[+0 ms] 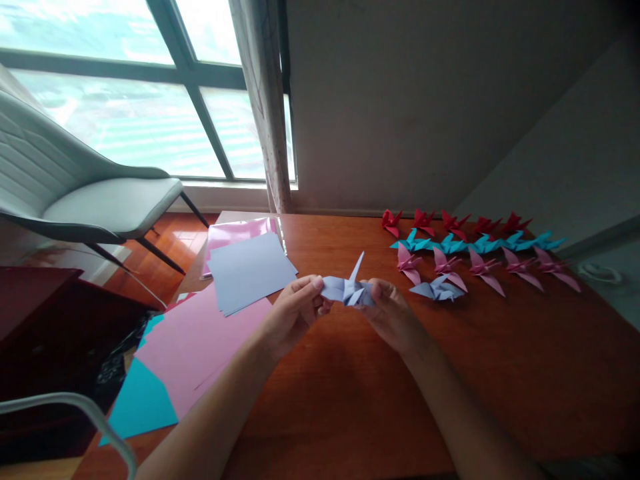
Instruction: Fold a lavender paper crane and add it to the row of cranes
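Held between both hands over the middle of the table is a pale lavender paper crane, its thin pointed neck or tail sticking up. My left hand pinches one wing between thumb and fingers. On the other side, my right hand grips the opposite wing, partly hiding it. A second lavender crane lies on the table just right of my right hand. Beyond it stand rows of folded cranes: pink cranes, turquoise cranes and red cranes.
Left of my hands, lavender sheets overlap pink sheets and turquoise sheets. A shiny pink plastic packet lies behind them on the wooden table. A grey chair stands by the window.
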A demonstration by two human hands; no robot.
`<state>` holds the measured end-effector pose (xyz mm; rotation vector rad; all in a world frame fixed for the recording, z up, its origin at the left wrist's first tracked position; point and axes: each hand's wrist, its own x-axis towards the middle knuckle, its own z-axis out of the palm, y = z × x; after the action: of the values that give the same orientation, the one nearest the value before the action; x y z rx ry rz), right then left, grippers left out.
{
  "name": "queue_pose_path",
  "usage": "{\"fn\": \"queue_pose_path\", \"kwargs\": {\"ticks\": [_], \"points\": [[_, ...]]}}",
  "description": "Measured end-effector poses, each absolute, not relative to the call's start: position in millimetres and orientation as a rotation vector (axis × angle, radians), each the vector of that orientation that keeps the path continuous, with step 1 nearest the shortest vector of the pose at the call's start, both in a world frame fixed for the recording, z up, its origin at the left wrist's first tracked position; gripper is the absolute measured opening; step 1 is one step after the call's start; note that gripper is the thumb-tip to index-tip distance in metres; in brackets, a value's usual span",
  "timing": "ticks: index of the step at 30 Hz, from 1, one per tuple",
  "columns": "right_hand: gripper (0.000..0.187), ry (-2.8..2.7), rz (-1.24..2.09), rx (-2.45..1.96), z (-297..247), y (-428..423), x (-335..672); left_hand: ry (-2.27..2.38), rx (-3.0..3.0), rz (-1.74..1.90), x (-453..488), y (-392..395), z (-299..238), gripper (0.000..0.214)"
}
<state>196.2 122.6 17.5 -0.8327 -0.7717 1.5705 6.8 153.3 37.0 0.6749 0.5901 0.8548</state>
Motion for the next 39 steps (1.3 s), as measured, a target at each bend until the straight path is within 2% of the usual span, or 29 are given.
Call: {"fn": "queue_pose_path", "kwargs": {"ticks": [4,7,11,16,19,22,28,33,39], "points": [[0.034,-0.672,1.57,-0.853,14,126,197,0.578,0.561,0.856,9,157,37,0.037],[0.027,-0.652,1.554,-0.861,12,127,197,0.735,0.608,0.928,9,160,33,0.044],[0.023,-0.696,1.533,-0.918,14,126,195,1.091,0.991,1.228,10,158,29,0.03],[0.022,-0.731,1.521,-0.963,14,125,192,1.151,1.513,1.43,12,149,33,0.013],[0.021,-0.766,1.517,-0.978,14,124,190,1.15,1.866,1.444,14,146,34,0.015],[0.023,-0.883,1.481,-1.039,15,123,188,1.145,1.968,1.434,14,145,33,0.013],[0.031,-1.13,1.456,-1.126,22,121,189,1.137,1.865,1.387,11,147,32,0.006],[0.044,-1.196,1.273,-1.176,23,123,199,1.123,1.42,1.191,10,152,32,0.017],[0.027,-1.098,1.116,-1.212,22,125,203,1.089,1.253,1.034,11,153,31,0.022]]}}
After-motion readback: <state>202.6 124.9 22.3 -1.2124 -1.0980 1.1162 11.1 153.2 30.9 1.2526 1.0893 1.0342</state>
